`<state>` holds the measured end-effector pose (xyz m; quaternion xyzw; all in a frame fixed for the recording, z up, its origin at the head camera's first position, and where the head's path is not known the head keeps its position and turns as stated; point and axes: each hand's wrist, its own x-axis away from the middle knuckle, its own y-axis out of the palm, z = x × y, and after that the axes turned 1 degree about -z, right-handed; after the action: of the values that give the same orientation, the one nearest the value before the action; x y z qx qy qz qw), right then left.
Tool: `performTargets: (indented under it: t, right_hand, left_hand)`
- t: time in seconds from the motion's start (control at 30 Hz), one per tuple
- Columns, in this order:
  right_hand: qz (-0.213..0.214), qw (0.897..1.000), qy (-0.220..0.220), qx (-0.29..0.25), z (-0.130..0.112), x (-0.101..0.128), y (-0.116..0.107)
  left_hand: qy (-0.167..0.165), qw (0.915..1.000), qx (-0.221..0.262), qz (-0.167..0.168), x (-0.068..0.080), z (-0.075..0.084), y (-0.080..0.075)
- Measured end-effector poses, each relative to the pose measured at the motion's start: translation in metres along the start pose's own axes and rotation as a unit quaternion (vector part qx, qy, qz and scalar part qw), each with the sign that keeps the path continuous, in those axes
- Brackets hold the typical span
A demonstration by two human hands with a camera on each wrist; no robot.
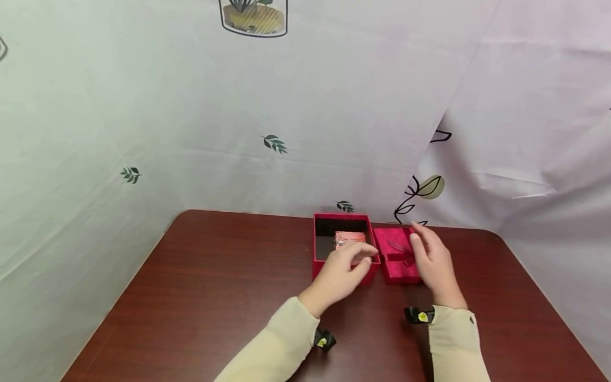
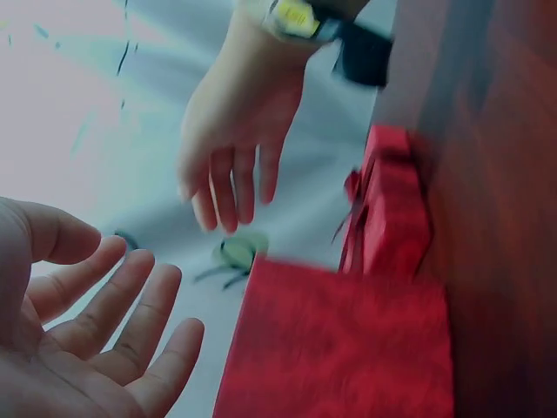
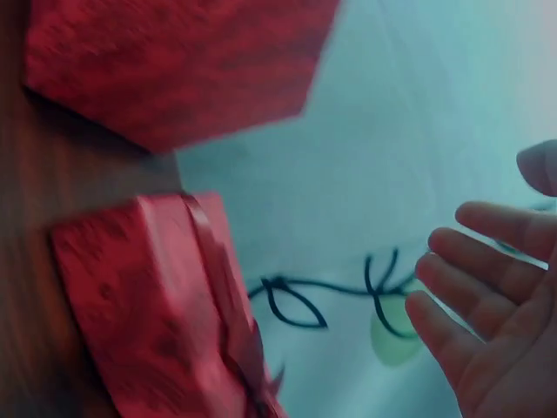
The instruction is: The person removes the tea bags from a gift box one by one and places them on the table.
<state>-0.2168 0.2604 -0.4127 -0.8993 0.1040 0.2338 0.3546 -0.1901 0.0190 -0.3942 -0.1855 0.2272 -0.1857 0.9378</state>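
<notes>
A: Count?

B: One open red box (image 1: 345,241) and one red lid (image 1: 397,261) with a ribbon bow are seen, set side by side near the far edge of the tabletop (image 1: 215,297), right of its middle. One pinkish packet (image 1: 349,237) is seen inside the box. Two hands, two cream sleeves, one wrist camera on each.

A: Hands?

B: The left hand (image 1: 341,271) is held over the box's near wall, fingers loosely extended; nothing is gripped. The right hand (image 1: 433,262) is held over the lid's right side, fingers straight and relaxed; nothing is gripped. Contact with box or lid cannot be told.

A: Differences between views?

B: The box interior and packet are shown only in the head view. In the left wrist view the open left palm (image 2: 83,335), the right hand (image 2: 235,131), the box's outer wall (image 2: 339,348) and the lid (image 2: 396,213) are shown, blurred. In the right wrist view the spread right fingers (image 3: 470,305) and the lid's ribbon (image 3: 231,296) are shown from the side.

A: Room?

B: The left half and the near edge of the tabletop are left bare. The patterned cloth backdrop (image 1: 286,106) is hung just behind the box.
</notes>
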Motion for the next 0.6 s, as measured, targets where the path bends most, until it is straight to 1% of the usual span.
performTargets:
  t: [0.1, 0.17, 0.27, 0.33, 0.47, 0.6]
  right_hand:
    - [-0.038, 0.998, -0.043, 0.005, -0.002, 0.0, 0.014]
    - [-0.071, 0.996, -0.053, 0.004, -0.005, 0.001, 0.024]
    - [-0.111, 0.992, -0.055, 0.006, -0.008, 0.002, 0.037]
    - [-0.131, 0.99, -0.055, 0.005, -0.011, 0.002, 0.043]
    - [-0.157, 0.986, -0.049, 0.011, -0.014, 0.003, 0.051]
    - [-0.181, 0.982, -0.037, 0.027, -0.014, 0.003, 0.055]
  left_hand:
    - [-0.012, 0.9997, -0.001, 0.02, 0.0, -0.006, -0.014]
    - [-0.021, 0.9994, -0.009, 0.026, 0.0, -0.008, -0.022]
    - [-0.032, 0.9988, -0.02, 0.032, -0.002, -0.011, -0.032]
    - [-0.041, 0.9983, -0.021, 0.036, -0.005, -0.013, -0.037]
    - [-0.066, 0.9966, -0.025, 0.041, -0.013, -0.024, -0.044]
    - [-0.098, 0.9933, -0.048, 0.037, -0.022, -0.034, -0.048]
